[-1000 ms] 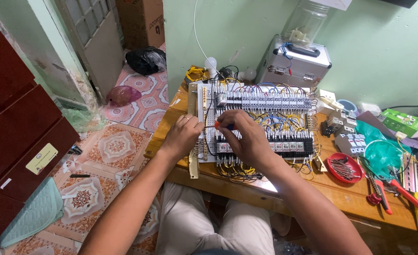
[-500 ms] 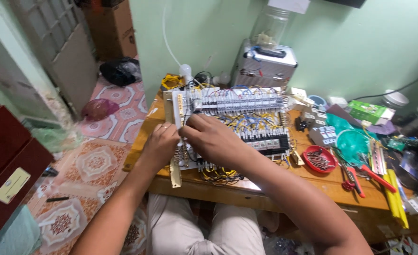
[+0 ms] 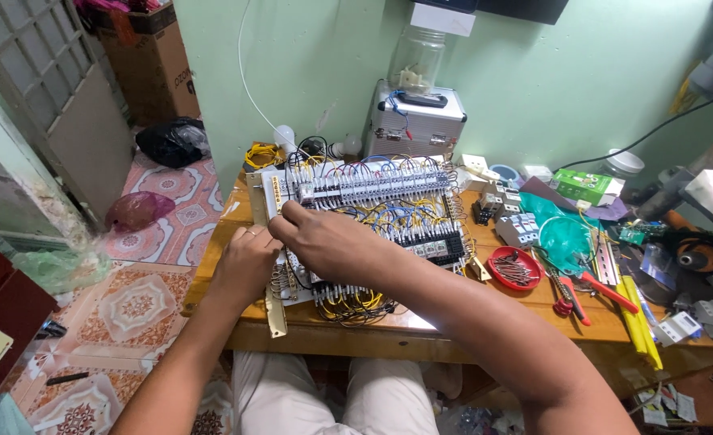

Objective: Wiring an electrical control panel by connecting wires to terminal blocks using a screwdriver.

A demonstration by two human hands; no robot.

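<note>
A white electrical panel board (image 3: 389, 209) lies flat on the wooden table (image 3: 485, 310), packed with rows of grey terminal blocks and relays joined by yellow and blue wires. My left hand (image 3: 248, 262) rests on the board's left edge, fingers curled against it. My right hand (image 3: 320, 242) reaches across to the board's left part, fingertips pinched at the wiring near the upper terminal row. What the fingers pinch is hidden.
A red dish of screws (image 3: 514, 268), red-handled pliers (image 3: 594, 288), yellow strips (image 3: 638, 318) and loose breakers (image 3: 518, 225) lie right of the board. A metal case (image 3: 417, 125) with a glass jar on it stands behind. Patterned floor tiles and a cardboard box are left.
The view has swung right and drawn nearer. My right hand has shifted slightly left along the board's upper left; my left hand stays at the left edge.
</note>
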